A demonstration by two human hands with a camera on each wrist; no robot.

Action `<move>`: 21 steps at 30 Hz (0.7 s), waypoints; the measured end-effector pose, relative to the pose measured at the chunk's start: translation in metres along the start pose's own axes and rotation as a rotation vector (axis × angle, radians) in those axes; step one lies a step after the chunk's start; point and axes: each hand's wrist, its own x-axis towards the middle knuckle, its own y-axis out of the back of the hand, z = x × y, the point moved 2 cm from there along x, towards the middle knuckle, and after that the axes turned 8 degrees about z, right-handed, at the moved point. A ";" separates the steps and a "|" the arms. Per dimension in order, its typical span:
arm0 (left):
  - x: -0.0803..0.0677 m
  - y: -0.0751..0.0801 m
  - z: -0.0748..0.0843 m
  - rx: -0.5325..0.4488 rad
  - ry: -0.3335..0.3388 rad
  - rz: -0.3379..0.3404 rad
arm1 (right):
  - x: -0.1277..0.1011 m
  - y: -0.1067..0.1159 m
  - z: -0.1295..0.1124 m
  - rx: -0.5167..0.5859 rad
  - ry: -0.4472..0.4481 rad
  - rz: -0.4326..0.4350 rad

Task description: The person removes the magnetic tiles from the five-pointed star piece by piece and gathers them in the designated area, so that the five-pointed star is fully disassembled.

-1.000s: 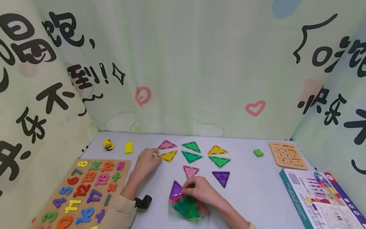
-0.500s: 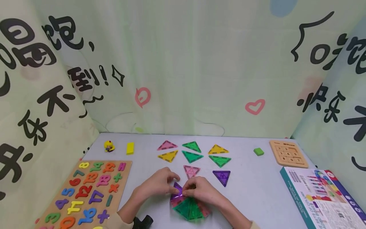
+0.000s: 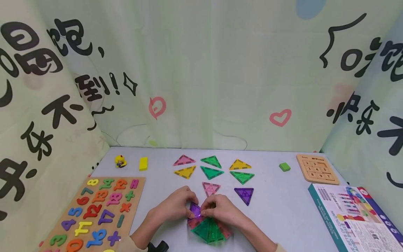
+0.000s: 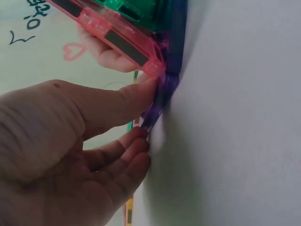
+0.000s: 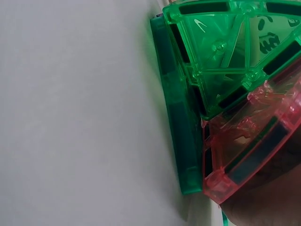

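Head view shows both my hands meeting over a small stack of magnetic tiles near the front edge of the tabletop [image 3: 283,210]. My left hand [image 3: 171,210] and right hand [image 3: 221,210] pinch a purple triangle tile [image 3: 195,210] between them, its near edge resting against the cluster of green and pink tiles [image 3: 207,229] just below.

From the left wrist, my thumb presses at the corner where a pink tile [image 4: 117,35] meets the purple tile's edge, with the other fingers [image 4: 136,146] curled in behind it against the tabletop. From the right wrist, I see mostly a green tile [image 5: 221,52] and a pink one at close range, stacked and angled; my right fingers are barely in that frame, so only the head view shows their grip.

I judge that I am seating the purple piece onto the cluster, edge to edge. The next move seems to call for a steady tilt so the magnets catch without knocking the others loose.

Farther back lie loose triangles: pink, yellow, green, another purple triangle [image 3: 244,194]. A number puzzle board [image 3: 94,210] sits to the left, a printed box [image 3: 355,217] to the right.
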 end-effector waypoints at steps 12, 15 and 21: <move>0.002 0.004 -0.008 -0.065 0.029 0.067 | 0.000 -0.002 0.001 0.000 -0.001 0.011; 0.003 0.007 -0.012 -0.063 0.096 0.126 | -0.001 -0.002 0.001 -0.012 0.009 0.016; 0.009 0.012 -0.025 -0.015 0.176 0.307 | 0.000 -0.001 0.001 -0.021 0.012 0.001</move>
